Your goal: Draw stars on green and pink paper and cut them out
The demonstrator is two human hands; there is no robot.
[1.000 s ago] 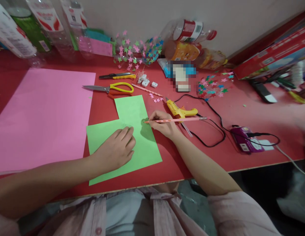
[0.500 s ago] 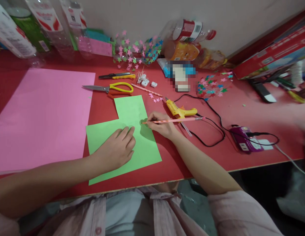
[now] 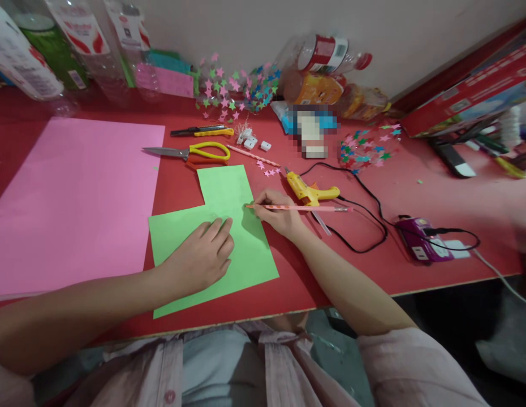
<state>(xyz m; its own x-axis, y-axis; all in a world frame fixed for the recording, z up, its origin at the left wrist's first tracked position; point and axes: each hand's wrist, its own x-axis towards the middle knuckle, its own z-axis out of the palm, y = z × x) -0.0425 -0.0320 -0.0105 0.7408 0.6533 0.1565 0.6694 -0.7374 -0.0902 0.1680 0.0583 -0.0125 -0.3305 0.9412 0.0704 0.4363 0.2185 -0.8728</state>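
This looks like a craft corner in a home. A red worktop [image 3: 415,226] stands against a plain wall [image 3: 246,28]. It carries pink paper [image 3: 76,198], green paper [image 3: 229,186], scissors [image 3: 190,151], a yellow glue gun [image 3: 309,192], many small paper stars [image 3: 233,87], and used plastic bottles [image 3: 76,34] at the back.

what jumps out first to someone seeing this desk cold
At the centre of the red table, the left hand presses flat on a green paper sheet while the right hand holds a pink pencil with its tip on it. A large pink sheet fills the table's left side, and a yellow glue gun lies just right of the right hand.
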